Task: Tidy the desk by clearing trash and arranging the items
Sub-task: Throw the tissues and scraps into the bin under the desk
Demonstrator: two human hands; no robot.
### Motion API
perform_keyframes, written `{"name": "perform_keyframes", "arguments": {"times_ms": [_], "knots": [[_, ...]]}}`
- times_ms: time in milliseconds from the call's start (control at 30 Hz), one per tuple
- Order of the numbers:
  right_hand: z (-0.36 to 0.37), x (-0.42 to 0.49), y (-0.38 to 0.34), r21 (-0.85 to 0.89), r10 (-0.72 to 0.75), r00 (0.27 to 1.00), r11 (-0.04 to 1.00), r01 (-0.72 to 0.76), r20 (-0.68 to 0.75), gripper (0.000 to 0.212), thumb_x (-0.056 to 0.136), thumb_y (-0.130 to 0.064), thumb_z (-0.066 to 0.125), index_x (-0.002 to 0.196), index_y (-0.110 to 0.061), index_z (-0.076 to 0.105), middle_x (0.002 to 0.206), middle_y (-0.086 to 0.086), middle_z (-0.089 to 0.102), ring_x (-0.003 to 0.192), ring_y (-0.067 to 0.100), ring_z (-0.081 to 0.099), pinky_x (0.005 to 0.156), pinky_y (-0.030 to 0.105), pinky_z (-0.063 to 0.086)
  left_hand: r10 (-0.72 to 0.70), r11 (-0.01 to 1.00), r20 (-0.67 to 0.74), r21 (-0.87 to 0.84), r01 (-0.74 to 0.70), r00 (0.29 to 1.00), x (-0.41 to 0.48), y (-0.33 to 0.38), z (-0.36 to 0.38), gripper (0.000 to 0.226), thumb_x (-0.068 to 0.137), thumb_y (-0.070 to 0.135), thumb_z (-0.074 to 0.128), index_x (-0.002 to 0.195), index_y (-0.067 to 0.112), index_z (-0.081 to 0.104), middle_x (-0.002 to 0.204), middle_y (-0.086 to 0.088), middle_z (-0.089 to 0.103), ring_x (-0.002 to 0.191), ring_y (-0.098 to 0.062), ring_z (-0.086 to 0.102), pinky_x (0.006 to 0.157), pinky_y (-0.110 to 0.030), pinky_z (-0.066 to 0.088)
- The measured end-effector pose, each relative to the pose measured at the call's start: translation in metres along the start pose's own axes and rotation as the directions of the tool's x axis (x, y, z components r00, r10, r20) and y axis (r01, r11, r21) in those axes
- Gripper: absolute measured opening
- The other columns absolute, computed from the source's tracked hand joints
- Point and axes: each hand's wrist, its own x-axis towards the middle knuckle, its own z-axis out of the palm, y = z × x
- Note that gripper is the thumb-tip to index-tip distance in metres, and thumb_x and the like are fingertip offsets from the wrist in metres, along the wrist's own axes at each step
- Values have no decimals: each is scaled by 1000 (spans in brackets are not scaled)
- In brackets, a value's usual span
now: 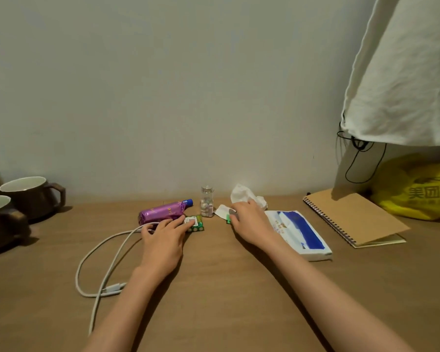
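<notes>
Reaching forward over the wooden table (214, 301) with both bare arms. Left grip (163, 232) released, fingers stretched nearly flat, fingertips touching the near end of a shrink-wrapped pack of green batteries (196, 223). Just behind that grip and touching the batteries' far side, a purple foil packet (160, 212), with a blue cap (188, 202) showing at its far end. Passing under the outer fingers of the left grip, a white charging cable (113, 288), looping toward the near edge with its plug beside the left forearm.

Right grip (249, 221) arched palm-down, thumb over a small white paper scrap (221, 210) and a green bit of wrapper (228, 220); cannot tell whether pinching them or only resting on them. Touching the far side of that grip, a crumpled white tissue (244, 194). Standing upright between the two grips and slightly farther back, a small glass jar of pastel sweets (207, 203) with a metal lid.

Just right of the right wrist, a blue-and-white soft tissue pack (300, 232); farther right, a kraft spiral notebook (351, 214), and behind it a yellow plastic bag (417, 191). At the far left, two brown mugs (33, 194) side by side. Hanging at the upper right, a white cloth (404, 72) with a black cord (358, 166) dangling beneath.
</notes>
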Motion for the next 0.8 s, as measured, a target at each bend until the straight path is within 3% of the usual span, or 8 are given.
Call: {"name": "perform_keyframes", "arguments": {"times_ms": [133,267,400,567,700,800], "knots": [[5,17,-7,29,83,997,996,-83,5,26,94,-31,48,89,-8,59,102,13,65,118,33,42,85,39,40,-23,1000,-9,-9,23,1000,1,-7,-3,45,100,24,35,139,48,35,151,18,32,136,-10,30,101,-41,16],[10,28,-11,21,137,990,990,-137,11,24,88,-28,56,96,-9,68,102,11,66,111,31,46,78,35,39,-44,999,-11,11,44,999,3,-13,-4,44,101,27,34,139,48,34,151,17,32,137,-11,29,105,-42,18],[14,34,-12,208,245,970,949,-239,-3,15,84,-18,59,88,-12,72,93,8,71,100,29,58,74,34,44,-65,998,-11,13,65,998,4,-15,-7,42,100,30,35,139,46,36,151,15,32,138,-12,29,105,-43,17],[2,31,-12,449,305,950,859,-246,-61,16,87,-28,64,86,-15,73,80,-1,68,83,18,64,67,27,45,-67,997,9,-35,67,998,4,-13,-8,42,99,34,37,140,41,37,150,14,35,137,-12,29,105,-43,16],[-22,22,-14,577,310,938,799,-168,-156,22,83,-42,68,84,-20,73,79,-9,69,77,11,65,64,25,46,-46,988,-83,-153,33,995,4,-5,-14,43,98,37,41,140,35,40,140,11,49,129,-11,38,101,-38,19],[-43,7,-18,588,218,967,803,-102,-130,13,81,-33,72,84,-20,73,77,-10,69,74,7,64,65,24,48,-94,907,-115,-419,38,989,4,10,-27,46,95,44,46,139,32,43,133,10,55,126,-12,42,102,-40,21]]}}
